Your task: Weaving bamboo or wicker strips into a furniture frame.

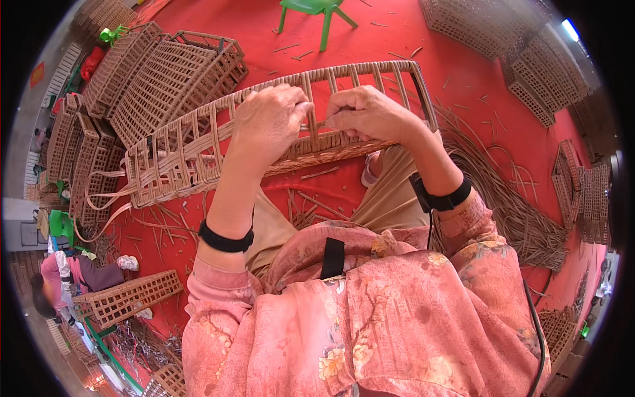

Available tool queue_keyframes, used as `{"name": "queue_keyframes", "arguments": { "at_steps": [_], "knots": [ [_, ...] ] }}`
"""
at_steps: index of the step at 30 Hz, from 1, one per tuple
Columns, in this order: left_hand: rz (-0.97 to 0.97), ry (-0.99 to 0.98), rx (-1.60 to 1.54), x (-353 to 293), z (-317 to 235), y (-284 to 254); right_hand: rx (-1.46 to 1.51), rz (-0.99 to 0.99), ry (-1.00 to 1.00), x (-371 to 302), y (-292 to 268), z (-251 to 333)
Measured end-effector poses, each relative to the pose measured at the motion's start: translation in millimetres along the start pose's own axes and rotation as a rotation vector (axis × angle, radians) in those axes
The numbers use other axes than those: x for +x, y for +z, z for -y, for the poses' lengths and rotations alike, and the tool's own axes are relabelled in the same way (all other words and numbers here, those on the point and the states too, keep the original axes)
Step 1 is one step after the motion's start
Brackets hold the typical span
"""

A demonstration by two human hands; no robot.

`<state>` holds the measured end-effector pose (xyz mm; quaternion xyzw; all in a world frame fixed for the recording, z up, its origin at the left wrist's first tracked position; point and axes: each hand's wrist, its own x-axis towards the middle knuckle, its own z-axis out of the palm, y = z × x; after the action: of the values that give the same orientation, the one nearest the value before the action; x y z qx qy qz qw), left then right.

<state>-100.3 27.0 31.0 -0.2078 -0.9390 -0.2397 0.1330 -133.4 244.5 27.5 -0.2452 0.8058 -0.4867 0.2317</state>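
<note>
A long, partly woven brown wicker basket (311,149) lies tilted across my lap, its dark frame showing at the right end. My left hand (268,122) is closed at the basket's long side, its thumb and fingers pinched near a wrapped upright. Just to the right, my right hand (370,114) is closed too, its fingertips pinched beside the same upright. A thin wicker strand seems to run between the two hands, largely covered by the fingers. Loose strand ends (99,195) stick out past the basket's left end.
Finished wicker baskets (165,83) are stacked at the left, with more stacks (542,73) at the right. A bundle of loose strands (509,212) lies on the red floor (456,40) by my right side. A green stool (317,8) stands ahead. Another person (79,271) sits at the far left beside a basket.
</note>
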Motion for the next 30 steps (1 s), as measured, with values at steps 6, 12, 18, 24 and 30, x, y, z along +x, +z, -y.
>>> {"name": "queue_keyframes", "arguments": {
  "at_steps": [6,12,18,24,30],
  "knots": [
    [0.122,-0.136,-0.13,-25.0,-8.5,-6.9,-0.087,-0.007,-0.037,-5.7,10.4,5.6],
    [0.25,-0.092,0.128,-43.6,-19.1,-3.8,-0.096,0.016,-0.069,-13.2,18.7,4.5],
    [0.246,-0.102,0.096,-79.8,-18.1,1.3,-0.134,-0.134,-0.321,-22.1,59.1,-16.4],
    [0.148,-0.048,0.116,-81.5,-19.6,1.6,-0.19,-0.257,-0.275,-27.1,64.2,-6.8],
    [-0.065,0.03,0.192,-85.3,-27.3,0.2,-0.152,-0.375,-0.188,-66.3,30.0,-0.9]
  ]
}}
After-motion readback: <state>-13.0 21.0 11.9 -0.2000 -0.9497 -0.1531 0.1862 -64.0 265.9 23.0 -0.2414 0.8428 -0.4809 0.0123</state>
